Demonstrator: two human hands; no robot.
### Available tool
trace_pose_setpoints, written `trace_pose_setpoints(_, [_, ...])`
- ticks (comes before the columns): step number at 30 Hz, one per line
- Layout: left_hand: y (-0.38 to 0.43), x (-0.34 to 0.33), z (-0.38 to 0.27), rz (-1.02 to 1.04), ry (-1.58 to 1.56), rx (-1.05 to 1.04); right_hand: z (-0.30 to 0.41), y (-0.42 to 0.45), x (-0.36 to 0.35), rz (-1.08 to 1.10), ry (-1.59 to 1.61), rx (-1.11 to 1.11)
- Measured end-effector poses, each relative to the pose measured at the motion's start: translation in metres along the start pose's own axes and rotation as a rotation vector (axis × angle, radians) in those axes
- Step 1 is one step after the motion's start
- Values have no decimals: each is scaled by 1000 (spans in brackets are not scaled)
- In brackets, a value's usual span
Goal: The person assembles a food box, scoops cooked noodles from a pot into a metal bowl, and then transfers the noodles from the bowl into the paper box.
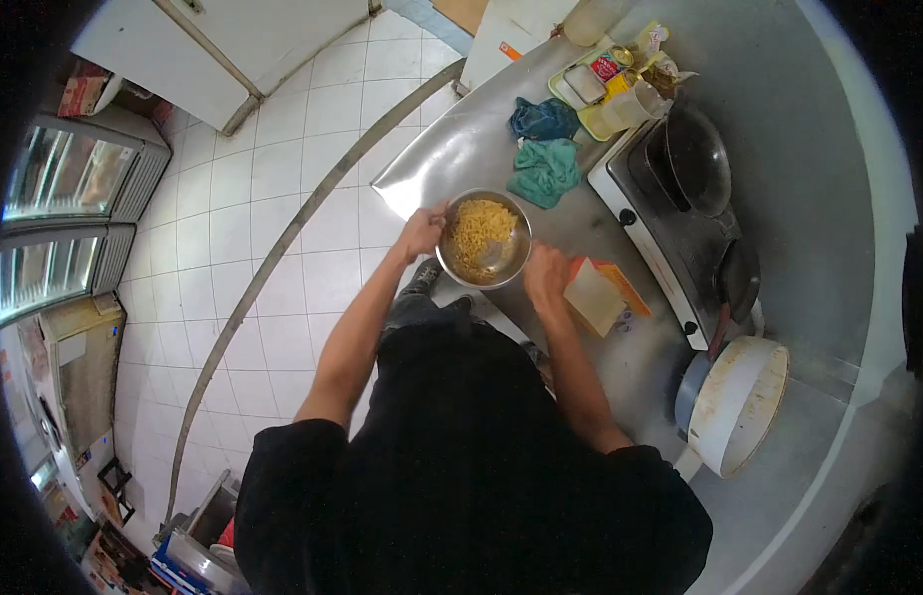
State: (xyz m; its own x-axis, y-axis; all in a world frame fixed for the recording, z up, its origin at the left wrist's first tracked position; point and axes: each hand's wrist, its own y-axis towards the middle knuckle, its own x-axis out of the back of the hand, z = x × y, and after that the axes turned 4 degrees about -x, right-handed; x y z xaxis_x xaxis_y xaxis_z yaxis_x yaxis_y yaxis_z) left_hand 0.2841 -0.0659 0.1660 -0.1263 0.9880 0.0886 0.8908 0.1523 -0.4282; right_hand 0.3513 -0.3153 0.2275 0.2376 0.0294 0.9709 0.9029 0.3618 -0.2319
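A round stainless steel bowl is held out in front of my body, near the front edge of the steel counter. Loose yellow food in small pieces lies in it, heaped towards the far side. My left hand grips the bowl's left rim, thumb over the edge. On the other side my right hand has its fingers curled, close against the right rim. A shiny grey patch shows low in the bowl; whether it is a spoon or bare metal is unclear. What my right fingers hold is hidden.
An orange and cream packet lies right of my right hand. Blue and green cloths are bunched beyond the bowl. A gas stove bears dark pans; a white pot stands nearer. A tray holds containers.
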Motion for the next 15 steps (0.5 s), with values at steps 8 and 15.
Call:
trace_pose_setpoints(8, [-7, 7, -6, 47, -16, -43, 6, 30, 10, -21, 92, 97])
trace_pose_setpoints(15, [14, 27, -16, 2, 70, 30, -13, 20, 25, 8, 73, 613])
